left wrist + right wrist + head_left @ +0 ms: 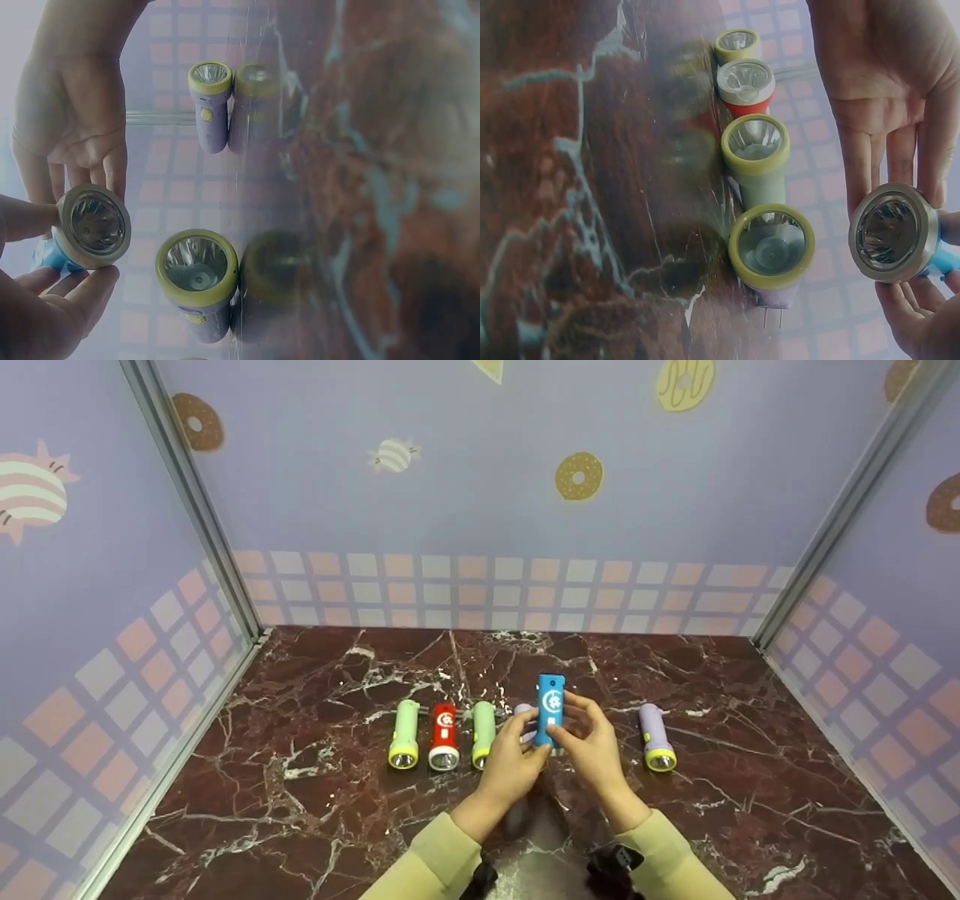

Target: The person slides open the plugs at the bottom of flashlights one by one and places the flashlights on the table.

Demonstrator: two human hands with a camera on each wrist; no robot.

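A blue flashlight [551, 701] with a white moon print is held above the table, lens end toward me. My left hand [512, 761] grips it near the lens end, fingers around its left side. The right hand [592, 739] holds its other side, thumb on the front near the white switch. In the left wrist view its pale lens ring [94, 227] shows between both hands' fingers. Behind the left hand, a purple flashlight [523, 710] is mostly hidden; the right wrist view shows its yellow rim [771, 247] and two metal prongs [772, 316] below.
Left of the hands lie a green flashlight [406, 731], a red one [444, 735] and another green one [484, 727], partly covered by the left hand. To the right lies a purple flashlight [655, 735]. Patterned walls [480, 510] bound the dark marbled table [300, 825].
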